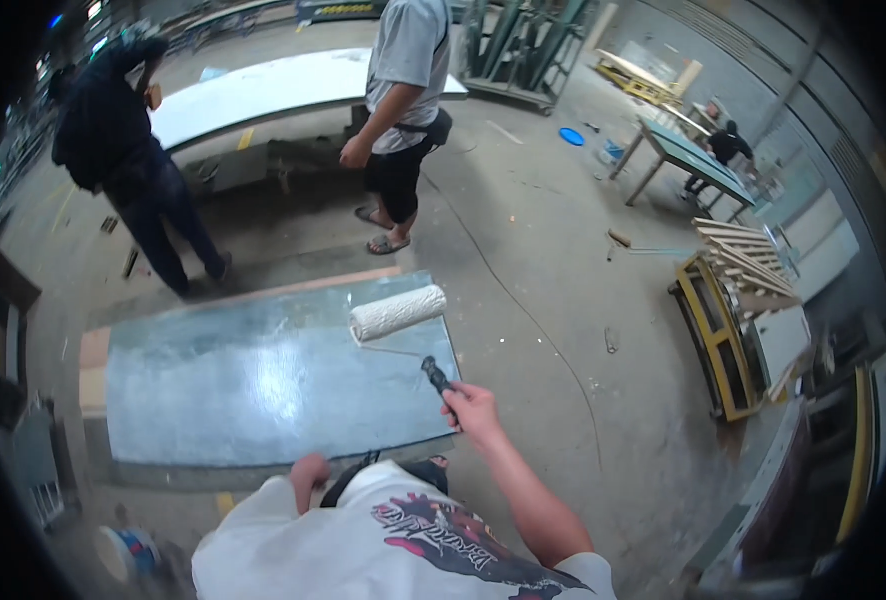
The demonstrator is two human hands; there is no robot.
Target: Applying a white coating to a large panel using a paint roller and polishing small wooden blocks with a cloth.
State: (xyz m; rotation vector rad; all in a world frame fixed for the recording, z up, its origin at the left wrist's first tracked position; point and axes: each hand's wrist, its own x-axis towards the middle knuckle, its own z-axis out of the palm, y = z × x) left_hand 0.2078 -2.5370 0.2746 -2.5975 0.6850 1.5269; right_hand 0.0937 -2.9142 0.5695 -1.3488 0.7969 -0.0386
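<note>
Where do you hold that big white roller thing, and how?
Probably best by the black handle, coming from the person's right side. It looks slim enough to wrap a hand around, and its lower end points that way, away from the fat white roll. Only a thin bent wire joins them. The right grip holds it there.

A white-covered paint roller [398, 313] is held by its black handle [435, 375] in the right hand [471, 409], over a glossy grey-blue panel [203, 390].
</note>
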